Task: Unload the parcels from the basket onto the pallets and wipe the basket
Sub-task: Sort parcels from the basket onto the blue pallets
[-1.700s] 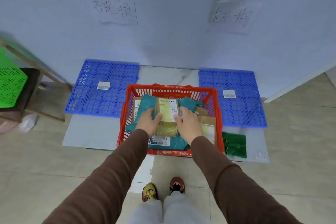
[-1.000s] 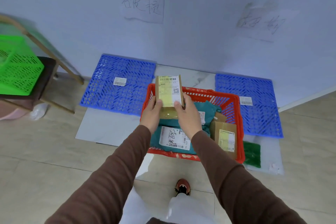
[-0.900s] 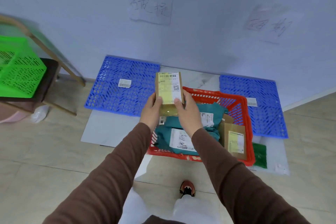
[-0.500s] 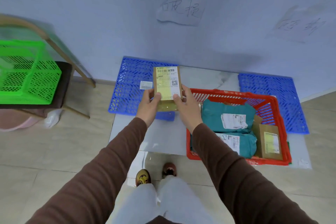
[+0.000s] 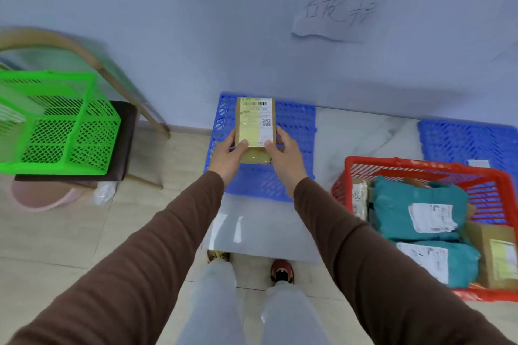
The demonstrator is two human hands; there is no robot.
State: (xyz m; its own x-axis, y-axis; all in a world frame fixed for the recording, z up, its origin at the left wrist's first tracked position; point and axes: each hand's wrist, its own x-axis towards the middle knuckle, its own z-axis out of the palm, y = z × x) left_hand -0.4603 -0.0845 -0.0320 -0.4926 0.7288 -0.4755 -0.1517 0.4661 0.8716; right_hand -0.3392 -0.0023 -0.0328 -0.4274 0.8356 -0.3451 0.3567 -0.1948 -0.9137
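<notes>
Labelled brown parcel (image 5: 254, 126) over blue pallet (image 5: 294, 126), red basket (image 5: 420, 166) holding teal parcels (image 5: 414, 213)

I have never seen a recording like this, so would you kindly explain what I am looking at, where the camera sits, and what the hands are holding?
There is no machine here: a person wears one wide-angle camera on the head, looking forward and down, so you see their own brown sleeves and shoes. The left hand and right hand together hold a small brown box parcel with a shipping label, in front of a blue pallet lying on the floor by the wall. To the right stands the red basket, with teal bag parcels and a cardboard box inside it. A second blue pallet lies behind it. At left, a green basket rests on a chair. A handwritten paper sign hangs on the wall.
</notes>
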